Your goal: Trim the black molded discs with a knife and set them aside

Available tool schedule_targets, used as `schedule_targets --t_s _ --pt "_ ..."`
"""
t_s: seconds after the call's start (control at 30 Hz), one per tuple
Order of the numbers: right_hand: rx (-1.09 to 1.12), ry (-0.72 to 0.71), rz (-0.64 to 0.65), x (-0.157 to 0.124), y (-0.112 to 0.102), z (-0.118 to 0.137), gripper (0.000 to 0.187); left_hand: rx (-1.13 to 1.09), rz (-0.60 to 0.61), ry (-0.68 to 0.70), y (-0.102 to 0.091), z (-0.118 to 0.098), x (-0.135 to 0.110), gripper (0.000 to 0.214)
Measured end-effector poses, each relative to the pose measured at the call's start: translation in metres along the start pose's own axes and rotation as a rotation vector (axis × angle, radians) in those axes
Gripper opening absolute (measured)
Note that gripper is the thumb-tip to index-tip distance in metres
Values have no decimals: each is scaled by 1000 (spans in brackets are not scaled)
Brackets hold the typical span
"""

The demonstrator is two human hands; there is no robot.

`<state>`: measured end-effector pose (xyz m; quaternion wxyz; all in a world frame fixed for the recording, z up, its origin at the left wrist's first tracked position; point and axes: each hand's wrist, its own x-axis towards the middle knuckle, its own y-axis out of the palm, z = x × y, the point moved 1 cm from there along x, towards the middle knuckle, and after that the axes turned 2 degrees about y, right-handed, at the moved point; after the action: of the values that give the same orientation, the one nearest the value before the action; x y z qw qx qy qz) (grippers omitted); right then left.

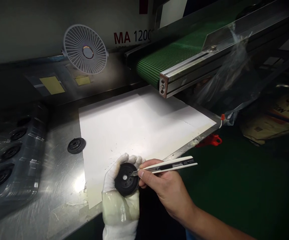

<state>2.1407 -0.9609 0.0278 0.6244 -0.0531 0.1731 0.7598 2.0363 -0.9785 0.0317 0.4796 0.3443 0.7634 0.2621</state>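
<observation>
Black rubber disc (126,179), central hole, utility knife (168,165), blade at its rim

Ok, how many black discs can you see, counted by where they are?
Left hand: 1 disc
Steel bench: 1 disc
Clear tray: 5 discs visible, others may be out of view
Total: 7

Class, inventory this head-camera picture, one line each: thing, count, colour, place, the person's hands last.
Steel table: one, grey, lower left.
Clear plastic tray: one, transparent, far left, holding several discs.
Loose moulded disc: one, black, on table.
White paper sheet: one, white, on table.
Held moulded disc: one, black, lower centre.
Utility knife: one, white, blade at held disc.
Green conveyor belt: one, green, upper right.
Fan guard: one, white, upper left.
Yellow labels: two, yellow, behind table.
Left hand: one, white-gloved, holding disc.
Right hand: one, bare, holding knife.
</observation>
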Motion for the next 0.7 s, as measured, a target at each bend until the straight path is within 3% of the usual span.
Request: schedule_targets --t_s 0.1,0.2,0.37,0.53,0.7 --pt "139 -28 34 3 -5 7 20 121 48 -42 -1 -2 -5 36" --pt "257 3 96 4 -8 17 21 346 89 0 -9 -6 -3 45" --pt "360 72 187 -4 -10 30 21 642 360 72 -26 -14 7 28" --pt "265 -1 88 -9 -10 29 19 701 272 261 -23 -13 0 14" --pt "183 36 93 -12 -8 25 20 635 227 347 -8 -6 -9 12"
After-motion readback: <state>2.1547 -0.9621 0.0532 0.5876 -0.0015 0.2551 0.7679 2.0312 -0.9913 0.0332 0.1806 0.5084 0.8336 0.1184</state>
